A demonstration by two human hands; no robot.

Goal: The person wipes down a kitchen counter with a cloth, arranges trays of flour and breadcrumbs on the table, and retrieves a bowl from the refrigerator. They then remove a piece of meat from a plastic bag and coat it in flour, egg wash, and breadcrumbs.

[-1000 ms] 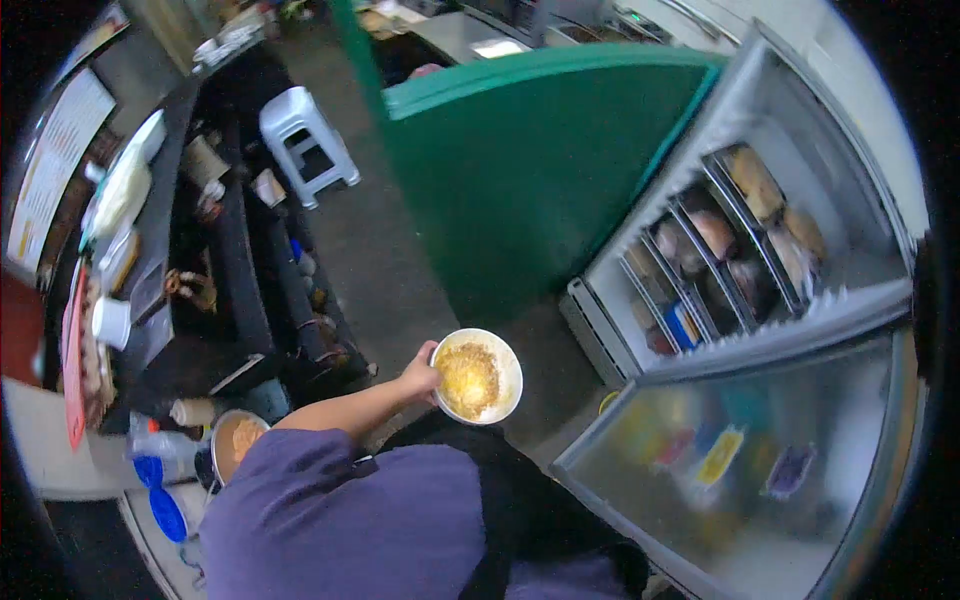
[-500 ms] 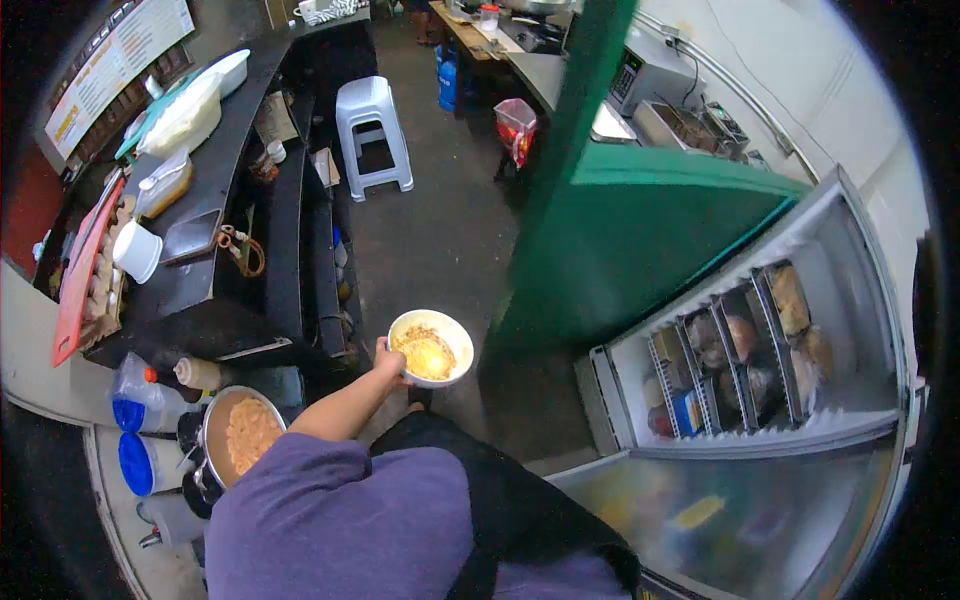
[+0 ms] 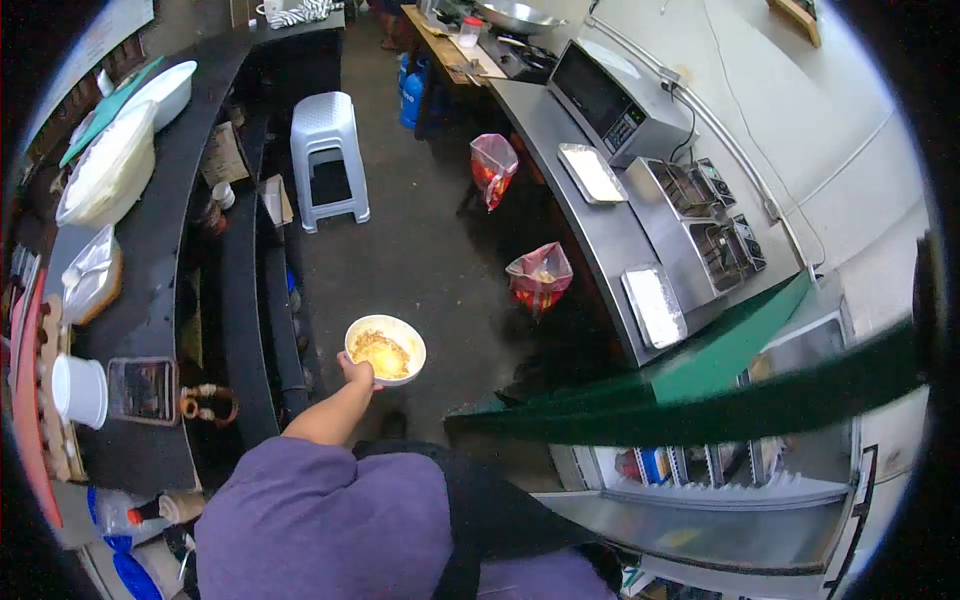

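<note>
My left hand (image 3: 359, 373) grips the near left rim of a white bowl (image 3: 417, 340), its fingers wrapped round the side. Inside the bowl lies a yellow and brownish food mixture (image 3: 381, 354), whose kind I cannot make out. The bowl is held out over the dark floor in front of my body, tilted slightly so the contents show. No part of my right hand shows.
On the left, a black counter (image 3: 215, 130) carries tubs, bags and an egg tray. A grey stool (image 3: 328, 150) stands in the aisle. To the right are a steel counter (image 3: 540, 125), two hanging red bags (image 3: 540, 285), a green partition (image 3: 700, 385) and an open fridge (image 3: 720, 500).
I have moved forward along the aisle with the bowl still in my left hand. The steel counter with its trays and fryers has come into view, and the pot of food has left it.
</note>
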